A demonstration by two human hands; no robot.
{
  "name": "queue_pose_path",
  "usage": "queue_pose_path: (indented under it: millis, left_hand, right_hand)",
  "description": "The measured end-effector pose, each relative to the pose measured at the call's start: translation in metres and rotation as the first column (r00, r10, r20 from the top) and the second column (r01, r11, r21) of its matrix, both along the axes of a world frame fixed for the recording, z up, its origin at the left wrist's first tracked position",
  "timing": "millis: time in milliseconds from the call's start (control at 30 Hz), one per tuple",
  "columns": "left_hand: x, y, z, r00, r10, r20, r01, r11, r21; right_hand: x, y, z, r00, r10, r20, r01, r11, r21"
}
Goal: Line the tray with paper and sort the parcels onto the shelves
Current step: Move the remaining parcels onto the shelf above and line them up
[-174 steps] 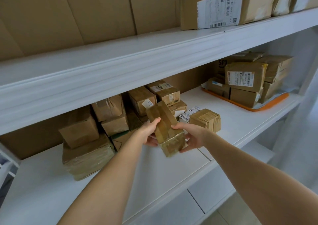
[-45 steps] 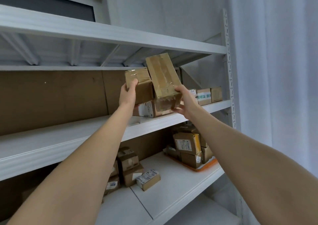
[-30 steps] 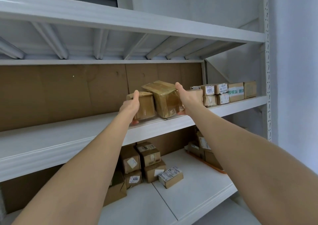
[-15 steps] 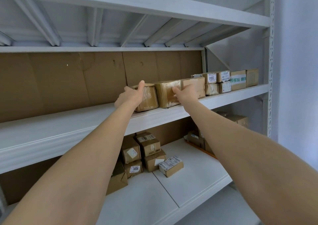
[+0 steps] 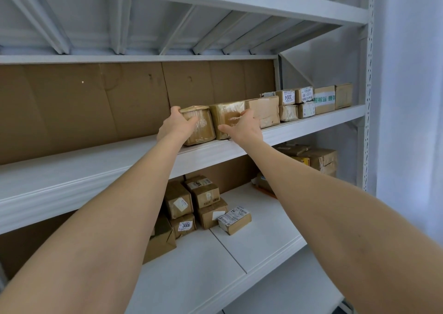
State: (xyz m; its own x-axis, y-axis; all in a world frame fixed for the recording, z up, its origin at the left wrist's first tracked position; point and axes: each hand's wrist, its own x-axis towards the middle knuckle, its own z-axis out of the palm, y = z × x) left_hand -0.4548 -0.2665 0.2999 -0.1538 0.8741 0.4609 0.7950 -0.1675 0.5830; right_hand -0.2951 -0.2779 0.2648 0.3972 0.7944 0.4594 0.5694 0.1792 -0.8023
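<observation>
On the upper shelf [image 5: 96, 167], the left hand [image 5: 178, 125] is gripping the squat parcel [image 5: 201, 127], thumb on its top left edge and fingers curled across its near face, probably steadying it as the end stop of the line. Just to its right and touching it, the taped parcel [image 5: 227, 117] is lying flat. Its small end is facing near, so its long axis appears to be running back toward the cardboard backing [image 5: 72, 107]. The right hand [image 5: 242, 127] is pressing this end with straight fingers and a spread thumb, gripping nothing, seemingly nudging it flush. Further right, the row of parcels [image 5: 299, 101] is continuing the line, label faces outward.
</observation>
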Motion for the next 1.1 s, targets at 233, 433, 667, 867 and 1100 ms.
queue_pose_path:
  millis: [233,433,667,867,1100]
  left_hand:
    - [-0.006,-0.005,0.0,0.999,-0.04,-0.01,0.04,0.999,0.013]
    - [-0.005,-0.019,0.0,0.998,-0.058,0.034,0.059,0.998,-0.028]
    - [-0.002,-0.039,-0.008,0.988,-0.016,0.151,0.014,1.0,0.011]
    - [0.012,-0.065,-0.029,0.996,-0.01,0.093,-0.027,0.922,0.386]
    - [0.039,-0.086,-0.077,0.948,-0.194,-0.253,0.304,0.79,0.533]
  right_hand:
    - [-0.007,-0.002,-0.002,0.999,-0.02,0.044,0.024,0.996,-0.084]
    - [-0.011,-0.008,-0.006,0.997,-0.03,0.072,0.037,0.995,-0.091]
    - [-0.014,-0.025,-0.014,0.998,-0.016,0.063,0.02,0.998,-0.059]
    - [-0.008,-0.045,-0.028,0.993,-0.079,0.082,0.078,0.997,0.025]
    - [0.003,-0.059,-0.064,0.982,-0.175,0.077,0.17,0.983,0.072]
